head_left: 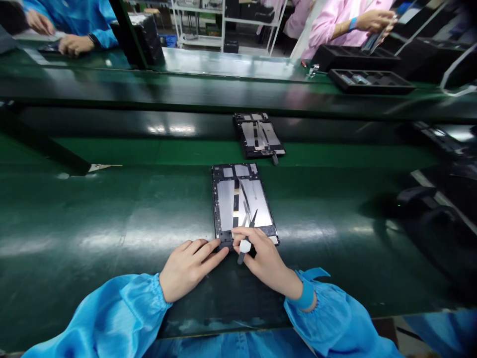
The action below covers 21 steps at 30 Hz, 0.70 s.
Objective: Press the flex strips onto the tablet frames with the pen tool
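An opened tablet back (242, 201) lies on the green bench in front of me, its silver plates and a flat cable showing. My left hand (190, 268) rests at its near left corner with fingers stretched out, fingertips touching the frame. My right hand (263, 258) is closed round black tweezers (249, 233) and also pinches a small white piece; the tweezer tips point up over the tablet's lower edge. Both arms wear blue sleeves.
A second opened tablet (259, 134) lies farther back on the conveyor strip. Black trays (368, 79) stand at the far right. Other people in blue (70, 22) and pink sleeves (346, 22) work across the bench. Dark equipment (439, 209) fills the right.
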Available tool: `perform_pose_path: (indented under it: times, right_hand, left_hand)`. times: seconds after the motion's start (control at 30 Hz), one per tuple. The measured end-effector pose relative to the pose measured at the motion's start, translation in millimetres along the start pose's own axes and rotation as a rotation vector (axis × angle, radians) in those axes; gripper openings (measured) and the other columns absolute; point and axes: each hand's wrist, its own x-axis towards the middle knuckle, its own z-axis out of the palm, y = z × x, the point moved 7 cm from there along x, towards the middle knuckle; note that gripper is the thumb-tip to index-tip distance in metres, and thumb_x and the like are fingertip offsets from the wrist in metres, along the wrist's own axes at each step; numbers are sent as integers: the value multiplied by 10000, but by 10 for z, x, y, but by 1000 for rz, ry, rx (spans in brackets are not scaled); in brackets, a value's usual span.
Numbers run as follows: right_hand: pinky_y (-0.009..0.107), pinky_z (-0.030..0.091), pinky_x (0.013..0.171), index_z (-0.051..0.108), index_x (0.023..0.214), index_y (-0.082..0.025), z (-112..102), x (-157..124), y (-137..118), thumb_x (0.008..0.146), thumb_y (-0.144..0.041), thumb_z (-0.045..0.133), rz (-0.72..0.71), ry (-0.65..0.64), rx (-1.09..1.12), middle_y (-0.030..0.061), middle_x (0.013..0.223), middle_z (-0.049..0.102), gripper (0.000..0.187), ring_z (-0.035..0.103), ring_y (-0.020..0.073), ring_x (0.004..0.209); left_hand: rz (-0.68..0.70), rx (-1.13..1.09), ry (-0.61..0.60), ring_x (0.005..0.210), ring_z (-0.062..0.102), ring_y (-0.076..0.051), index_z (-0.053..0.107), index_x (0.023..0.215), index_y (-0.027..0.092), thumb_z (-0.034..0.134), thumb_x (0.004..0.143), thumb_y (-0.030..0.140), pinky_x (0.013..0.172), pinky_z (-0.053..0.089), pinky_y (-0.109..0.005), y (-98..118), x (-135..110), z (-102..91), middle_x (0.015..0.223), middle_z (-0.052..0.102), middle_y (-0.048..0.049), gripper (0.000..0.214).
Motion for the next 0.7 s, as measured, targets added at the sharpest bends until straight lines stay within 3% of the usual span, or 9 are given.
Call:
perform_pose_path:
  times: [0.27, 0.4, 0.57, 0.7]
  right_hand:
    - [373, 481, 797, 543, 1185, -242, 2, 26, 16, 880, -63, 525, 2, 14, 20, 24, 885, 696, 354, 615, 226, 865]
    - [335, 515, 746, 614, 1103, -237, -178, -36, 38, 939, -195, 556, 42, 79, 197, 19, 806, 707, 180, 658, 192, 779]
    - [251, 540, 568, 604, 1281, -265, -291, -211, 112, 1011, -314, 428, 183, 50, 415, 9, 780, 634, 327, 586, 101, 564]
    - [234, 568, 520, 621, 1222, -228, -146, -291, 206, 981, -342, 486, 334, 39, 511, 38, 821, 675, 298, 658, 131, 648]
  left_hand:
    - [24, 16, -21, 859, 579, -176, 502, 1323, 220, 344, 975, 80, 713, 483, -309, 39, 52, 29, 1146, 628, -87, 408]
    - [-35, -9, 1, 899, 589, -184, 519, 1308, 194, 305, 994, 104, 721, 498, -306, 58, 65, 27, 1128, 612, -99, 391]
    - [-76, -31, 9, 909, 594, -193, 542, 1301, 210, 333, 995, 131, 731, 514, -321, 66, 57, 52, 1147, 599, -97, 380]
    - [-75, -43, 13, 935, 590, -200, 538, 1310, 214, 316, 999, 137, 743, 521, -324, 69, 43, 37, 1159, 596, -99, 390]
